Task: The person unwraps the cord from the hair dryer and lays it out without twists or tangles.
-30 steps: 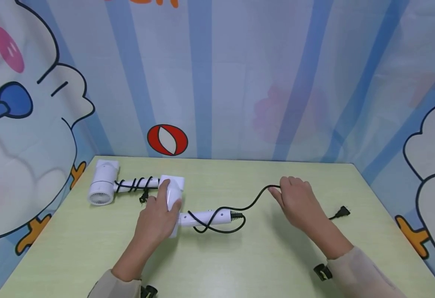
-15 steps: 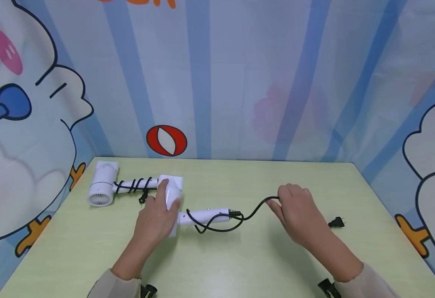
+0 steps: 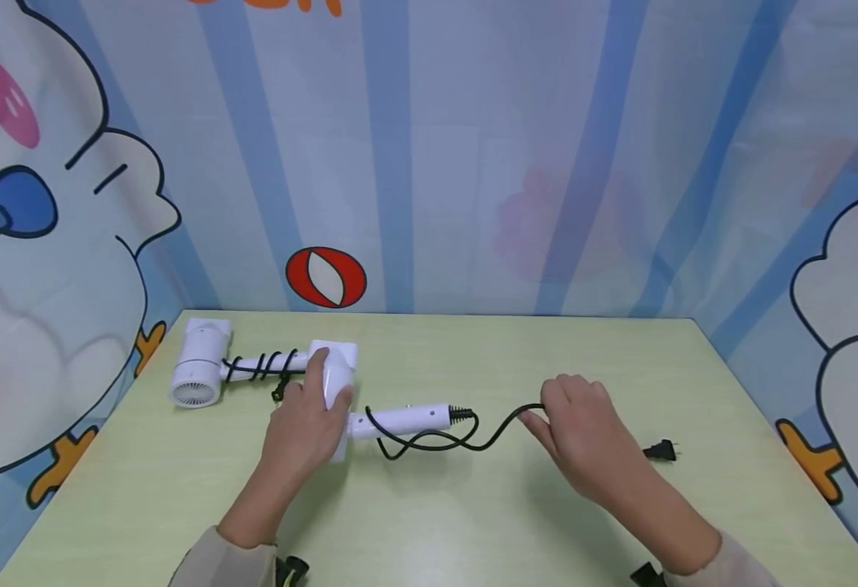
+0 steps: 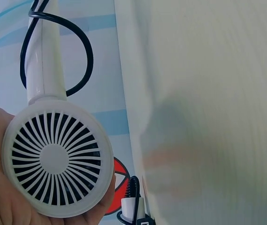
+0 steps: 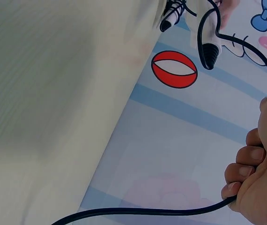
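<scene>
My left hand [image 3: 304,432] grips the head of a white hair dryer, its fingers spread around the barrel. In the left wrist view the round intake grille [image 4: 54,159] faces the camera, with the palm and fingers behind it. The dryer's handle [image 3: 400,421] points right, and a black power cord [image 3: 498,432] loops loosely across it from the handle's end. Some way to the right, my right hand [image 3: 586,436] holds this cord with curled fingers. Cord runs out from both sides of that fist [image 5: 260,173]. Past the right wrist shows the black plug [image 3: 661,451].
A second white hair dryer [image 3: 200,367] lies at the back left of the pale wooden table [image 3: 473,522], its cord wound around its handle and its plug [image 3: 278,390] hanging beside it. Behind the table stands a blue striped cartoon backdrop [image 3: 458,163].
My right hand has moved nearer to me with the cord, and the plug has come nearer too. The cord's loops by the handle have shifted. My left hand keeps its grip on the hair dryer.
</scene>
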### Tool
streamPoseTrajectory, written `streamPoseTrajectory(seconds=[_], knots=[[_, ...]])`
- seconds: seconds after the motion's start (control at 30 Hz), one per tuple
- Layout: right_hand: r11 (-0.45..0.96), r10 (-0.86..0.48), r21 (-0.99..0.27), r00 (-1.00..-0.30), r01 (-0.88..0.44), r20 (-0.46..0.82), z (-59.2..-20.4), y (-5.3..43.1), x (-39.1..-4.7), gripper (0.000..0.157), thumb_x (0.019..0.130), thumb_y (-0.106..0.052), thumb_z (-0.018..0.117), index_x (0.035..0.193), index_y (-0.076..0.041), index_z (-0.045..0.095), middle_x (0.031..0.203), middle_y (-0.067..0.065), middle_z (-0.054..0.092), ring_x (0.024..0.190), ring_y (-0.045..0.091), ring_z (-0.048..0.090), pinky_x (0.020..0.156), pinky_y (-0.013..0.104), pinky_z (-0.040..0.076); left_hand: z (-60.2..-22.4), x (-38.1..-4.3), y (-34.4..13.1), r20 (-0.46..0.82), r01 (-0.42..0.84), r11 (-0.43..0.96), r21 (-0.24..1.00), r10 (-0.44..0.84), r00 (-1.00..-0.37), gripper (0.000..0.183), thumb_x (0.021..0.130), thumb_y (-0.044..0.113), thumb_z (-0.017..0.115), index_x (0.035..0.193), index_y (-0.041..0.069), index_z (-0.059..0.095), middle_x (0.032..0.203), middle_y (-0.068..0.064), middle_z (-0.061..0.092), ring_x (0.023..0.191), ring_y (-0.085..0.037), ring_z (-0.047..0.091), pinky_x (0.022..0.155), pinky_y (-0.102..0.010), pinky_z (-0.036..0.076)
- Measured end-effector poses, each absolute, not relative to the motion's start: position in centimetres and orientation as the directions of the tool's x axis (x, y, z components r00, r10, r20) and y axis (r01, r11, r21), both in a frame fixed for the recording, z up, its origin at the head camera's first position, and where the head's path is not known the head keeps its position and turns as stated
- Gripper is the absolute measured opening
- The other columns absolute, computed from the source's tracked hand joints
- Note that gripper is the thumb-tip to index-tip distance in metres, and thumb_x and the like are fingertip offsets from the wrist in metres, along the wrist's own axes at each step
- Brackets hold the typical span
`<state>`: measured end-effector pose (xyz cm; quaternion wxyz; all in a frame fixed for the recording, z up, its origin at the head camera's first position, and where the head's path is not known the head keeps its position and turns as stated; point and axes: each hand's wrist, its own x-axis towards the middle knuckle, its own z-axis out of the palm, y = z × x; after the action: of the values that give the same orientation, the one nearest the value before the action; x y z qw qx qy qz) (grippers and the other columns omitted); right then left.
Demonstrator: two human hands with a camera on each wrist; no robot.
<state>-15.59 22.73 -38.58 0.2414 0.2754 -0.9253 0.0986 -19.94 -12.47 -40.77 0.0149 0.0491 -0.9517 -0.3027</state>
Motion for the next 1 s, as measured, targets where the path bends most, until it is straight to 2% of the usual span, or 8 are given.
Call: streamPoseTrajectory(seconds=[0.17, 0.47, 1.0], knots=[[0.832, -0.469, -0.042, -0.743, -0.553, 0.478, -39.0, 22.6, -15.2, 0.042, 0.107, -0.046, 0.044, 0.081, -0.014, 0.038, 0.074, -0.005, 0.028, 0.066, 0.012, 0.023, 0.068, 0.031, 0.021, -40.6, -19.8, -12.6, 0.0, -0.088, 0.811, 0.578, -0.108, -0.994, 0.071, 0.103, 0.045, 0.05, 0.162, 0.022, 0.016, 0.124, -0.028, 0.052, 0.088, -0.039, 0.06, 0.064, -0.044, 0.051], [0.837, -0.492, -0.013, -0.762, -0.548, 0.422, -40.1, 22.1, -14.4, 0.044, 0.107, -0.05, 0.041, 0.08, -0.015, 0.038, 0.073, -0.006, 0.027, 0.066, 0.012, 0.023, 0.067, 0.03, 0.022, -40.4, -19.9, -12.8, 0.017, -0.086, 0.81, 0.58, -0.118, -0.993, 0.072, 0.103, 0.044, 0.049, 0.162, 0.022, 0.015, 0.12, -0.028, 0.052, 0.087, -0.039, 0.059, 0.062, -0.043, 0.05], [0.84, -0.492, -0.007, -0.767, -0.543, 0.412, -41.2, 22.4, -14.2, 0.041, 0.105, -0.044, 0.052, 0.079, -0.016, 0.037, 0.072, -0.007, 0.027, 0.066, 0.011, 0.023, 0.068, 0.029, 0.022, -39.6, -20.0, -13.3, 0.029, -0.096, 0.777, 0.622, -0.146, -0.989, 0.073, 0.104, 0.044, 0.047, 0.163, 0.022, 0.01, 0.124, -0.028, 0.05, 0.093, -0.042, 0.059, 0.063, -0.043, 0.052]])
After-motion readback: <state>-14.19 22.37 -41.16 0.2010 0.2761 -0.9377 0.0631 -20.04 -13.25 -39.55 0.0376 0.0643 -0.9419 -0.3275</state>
